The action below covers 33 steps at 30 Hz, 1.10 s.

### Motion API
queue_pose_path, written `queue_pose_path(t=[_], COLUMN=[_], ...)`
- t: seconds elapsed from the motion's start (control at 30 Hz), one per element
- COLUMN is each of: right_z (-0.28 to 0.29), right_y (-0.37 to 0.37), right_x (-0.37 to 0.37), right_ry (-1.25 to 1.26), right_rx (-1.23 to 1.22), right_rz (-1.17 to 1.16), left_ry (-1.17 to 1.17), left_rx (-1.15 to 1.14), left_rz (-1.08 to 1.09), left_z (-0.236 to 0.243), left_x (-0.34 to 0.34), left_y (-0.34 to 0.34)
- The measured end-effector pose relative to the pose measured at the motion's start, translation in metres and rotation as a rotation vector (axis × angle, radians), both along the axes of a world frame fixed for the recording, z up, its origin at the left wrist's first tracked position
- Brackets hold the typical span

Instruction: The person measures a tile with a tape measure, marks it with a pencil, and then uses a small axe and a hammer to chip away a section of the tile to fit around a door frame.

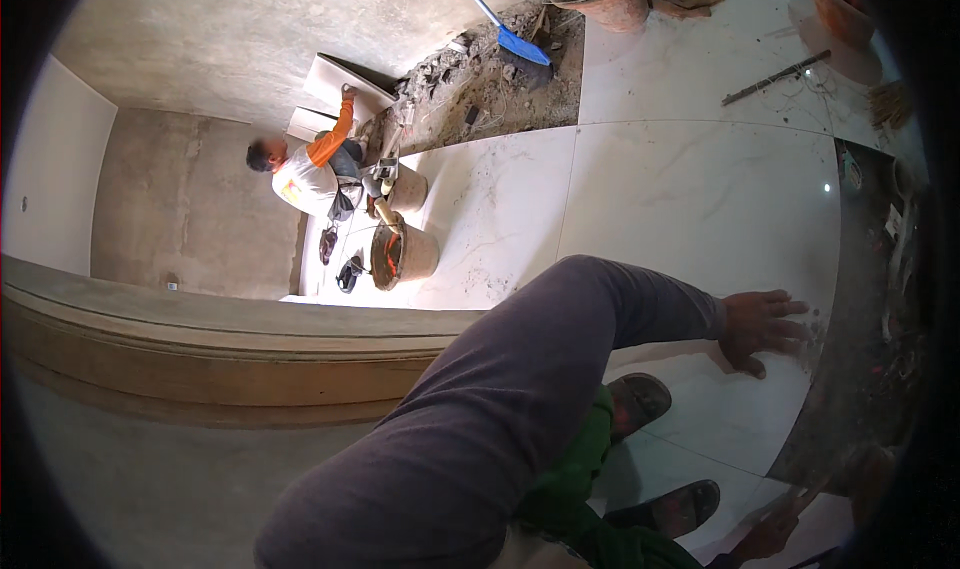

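Note:
My left hand (762, 327) lies flat with its fingers spread on a white marble-patterned floor tile (690, 199), close to the tile's right edge. The arm reaches there in a dark grey sleeve. In the dim lower right corner my right hand (768, 535) is partly visible, its fingers closed. Something thin and stick-like stretches from it toward the dark strip; its kind is too dim to tell. My feet in dark sandals (640, 405) stand on the tiles between the two hands.
Beyond the tile edge runs a dark untiled strip (850, 399) with debris. A co-worker (308, 177) crouches at the far left near buckets (420, 254) and a leaning tile (335, 84). A blue dustpan-like tool (522, 46) rests on rubble. A rod (775, 79) lies on the floor.

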State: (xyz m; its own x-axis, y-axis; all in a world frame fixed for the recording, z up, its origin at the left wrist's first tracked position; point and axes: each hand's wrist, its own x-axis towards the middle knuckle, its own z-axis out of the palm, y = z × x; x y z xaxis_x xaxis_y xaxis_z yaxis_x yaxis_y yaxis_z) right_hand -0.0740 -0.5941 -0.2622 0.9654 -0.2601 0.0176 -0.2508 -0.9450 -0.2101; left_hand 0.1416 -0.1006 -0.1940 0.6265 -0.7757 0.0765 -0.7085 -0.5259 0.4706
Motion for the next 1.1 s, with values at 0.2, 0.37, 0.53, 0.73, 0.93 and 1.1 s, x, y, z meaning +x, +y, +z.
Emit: queue_pose_path(t=[0.2, 0.37, 0.53, 0.73, 0.93, 1.1], right_z=[-0.003, 0.007, -0.002, 0.035, 0.05, 0.078], right_y=[-0.01, 0.014, -0.01, 0.026, 0.071, 0.07], right_x=[-0.002, 0.001, -0.01, 0.007, 0.015, 0.033], right_ry=[0.049, -0.048, -0.099, -0.109, -0.092, -0.01], right_rx=[-0.112, -0.015, 0.042, -0.052, -0.027, 0.075], right_rz=[-0.004, 0.073, 0.027, 0.031, -0.247, -0.424], left_ry=[0.024, -0.035, -0.221, -0.188, -0.473, -0.039], left_rx=[-0.204, -0.198, -0.169, -0.017, 0.317, 0.349], left_rz=[0.028, 0.297, 0.36, 0.433, 0.58, 0.9], left_z=[0.003, -0.001, 0.031, 0.002, 0.007, -0.01], left_x=[0.057, 0.116, 0.118, 0.091, 0.07, 0.051], left_y=[-0.025, -0.045, -0.052, 0.03, 0.158, 0.156])
